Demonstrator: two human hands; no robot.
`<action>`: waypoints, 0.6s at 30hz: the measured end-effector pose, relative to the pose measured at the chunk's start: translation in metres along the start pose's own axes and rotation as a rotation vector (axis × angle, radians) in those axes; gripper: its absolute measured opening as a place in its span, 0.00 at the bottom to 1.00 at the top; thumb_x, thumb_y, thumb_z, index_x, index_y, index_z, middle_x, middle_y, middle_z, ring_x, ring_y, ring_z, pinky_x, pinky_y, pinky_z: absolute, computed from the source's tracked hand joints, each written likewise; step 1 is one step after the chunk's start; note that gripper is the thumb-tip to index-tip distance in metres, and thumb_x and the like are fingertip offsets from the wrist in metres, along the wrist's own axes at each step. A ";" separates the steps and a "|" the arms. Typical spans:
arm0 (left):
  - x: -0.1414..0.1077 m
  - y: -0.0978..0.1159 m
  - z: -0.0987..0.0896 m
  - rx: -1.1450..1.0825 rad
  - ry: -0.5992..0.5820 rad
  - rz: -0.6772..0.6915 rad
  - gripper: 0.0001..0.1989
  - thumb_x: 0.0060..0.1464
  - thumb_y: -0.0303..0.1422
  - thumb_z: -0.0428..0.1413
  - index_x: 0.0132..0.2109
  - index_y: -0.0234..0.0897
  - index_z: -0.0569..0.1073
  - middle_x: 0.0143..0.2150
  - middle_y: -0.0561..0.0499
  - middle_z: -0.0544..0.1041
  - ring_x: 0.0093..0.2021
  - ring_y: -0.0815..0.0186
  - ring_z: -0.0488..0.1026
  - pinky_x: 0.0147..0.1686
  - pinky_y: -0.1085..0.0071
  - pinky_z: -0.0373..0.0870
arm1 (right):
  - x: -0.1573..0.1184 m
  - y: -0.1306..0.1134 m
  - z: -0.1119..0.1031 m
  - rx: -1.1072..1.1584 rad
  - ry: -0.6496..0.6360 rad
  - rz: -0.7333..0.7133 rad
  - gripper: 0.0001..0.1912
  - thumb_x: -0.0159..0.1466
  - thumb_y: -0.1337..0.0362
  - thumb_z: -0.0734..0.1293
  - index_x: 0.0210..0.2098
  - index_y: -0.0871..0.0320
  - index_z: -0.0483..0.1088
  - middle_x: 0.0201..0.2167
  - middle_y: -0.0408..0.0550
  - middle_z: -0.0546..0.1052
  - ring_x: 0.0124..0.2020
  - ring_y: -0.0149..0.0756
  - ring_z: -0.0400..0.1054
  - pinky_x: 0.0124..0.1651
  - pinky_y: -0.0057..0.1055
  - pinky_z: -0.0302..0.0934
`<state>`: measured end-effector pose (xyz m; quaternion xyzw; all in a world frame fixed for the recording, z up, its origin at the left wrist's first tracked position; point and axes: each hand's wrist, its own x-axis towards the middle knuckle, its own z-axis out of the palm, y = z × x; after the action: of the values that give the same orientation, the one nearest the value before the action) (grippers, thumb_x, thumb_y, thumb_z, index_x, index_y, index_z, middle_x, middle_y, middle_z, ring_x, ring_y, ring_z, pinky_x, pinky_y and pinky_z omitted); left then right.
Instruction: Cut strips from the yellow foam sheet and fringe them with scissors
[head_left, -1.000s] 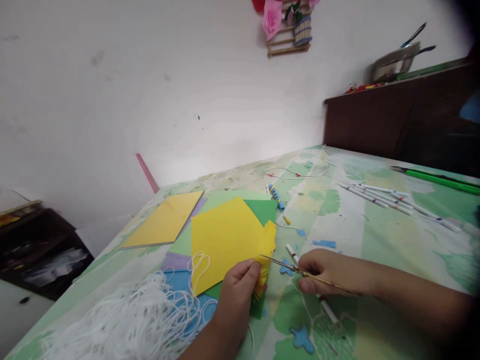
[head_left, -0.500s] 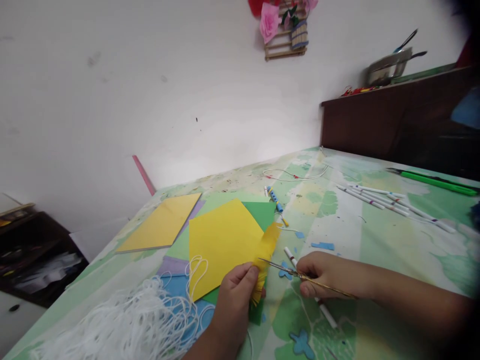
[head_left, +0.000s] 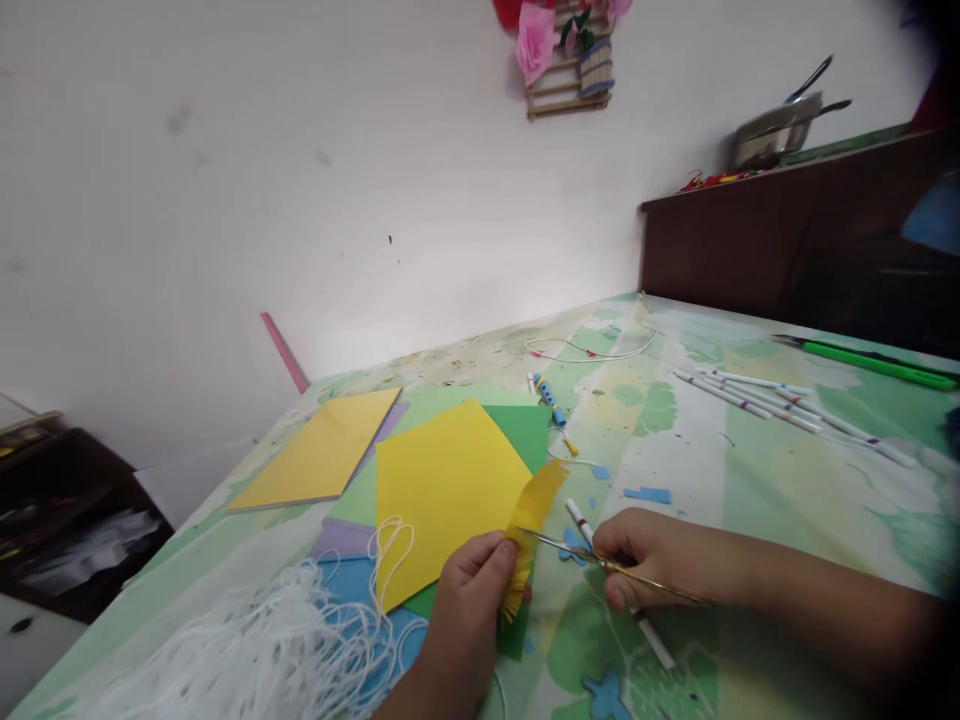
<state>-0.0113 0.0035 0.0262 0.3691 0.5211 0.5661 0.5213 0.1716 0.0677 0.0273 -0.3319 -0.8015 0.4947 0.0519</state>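
Observation:
My left hand (head_left: 474,590) is closed on a narrow yellow paper strip (head_left: 538,497), whose lower edge is cut into a fringe. Gold-handled scissors (head_left: 553,542) are in my right hand (head_left: 634,555), their blades lying across the strip just beyond my left thumb. Behind the strip lies a large yellow sheet (head_left: 442,480), on top of green, purple and blue sheets. Under the scissors and my right hand rests a white marker (head_left: 654,640), partly covered. A blue paper cutout (head_left: 574,545) is beside the blades, and another blue cutout (head_left: 606,695) lies near the bottom edge.
A tangled heap of white string (head_left: 247,650) covers the table's lower left. Several white markers (head_left: 787,400) and a green pen-like tool (head_left: 877,365) lie at right. A yellow-topped stack (head_left: 322,450) sits at left; a small blue tube (head_left: 551,400) lies behind the strip.
The yellow strip's far end has tipped slightly down and right, and the scissors have shifted a little lower along it. Both hands keep their hold; the view has moved slightly.

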 end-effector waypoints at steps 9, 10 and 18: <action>0.004 -0.005 -0.002 -0.071 -0.006 -0.019 0.08 0.39 0.34 0.56 0.22 0.33 0.71 0.15 0.55 0.65 0.17 0.73 0.61 0.18 0.78 0.56 | 0.001 0.005 0.000 0.032 -0.027 0.040 0.17 0.48 0.50 0.62 0.21 0.60 0.61 0.15 0.38 0.61 0.18 0.25 0.55 0.18 0.20 0.48; 0.004 -0.005 -0.002 -0.076 0.007 -0.021 0.08 0.38 0.34 0.56 0.22 0.33 0.71 0.15 0.55 0.65 0.17 0.73 0.61 0.18 0.78 0.57 | 0.002 0.006 0.000 0.022 -0.021 0.029 0.18 0.48 0.50 0.62 0.21 0.60 0.60 0.16 0.38 0.61 0.18 0.26 0.55 0.18 0.20 0.48; 0.008 -0.011 -0.010 -0.053 -0.047 -0.047 0.08 0.41 0.35 0.54 0.24 0.33 0.71 0.16 0.55 0.65 0.18 0.73 0.60 0.19 0.77 0.56 | 0.000 0.005 -0.002 -0.068 -0.043 -0.063 0.15 0.52 0.54 0.59 0.21 0.61 0.59 0.17 0.37 0.56 0.19 0.24 0.50 0.17 0.20 0.44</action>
<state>-0.0196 0.0084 0.0124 0.3563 0.5020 0.5583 0.5562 0.1749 0.0707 0.0245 -0.2976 -0.8289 0.4720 0.0389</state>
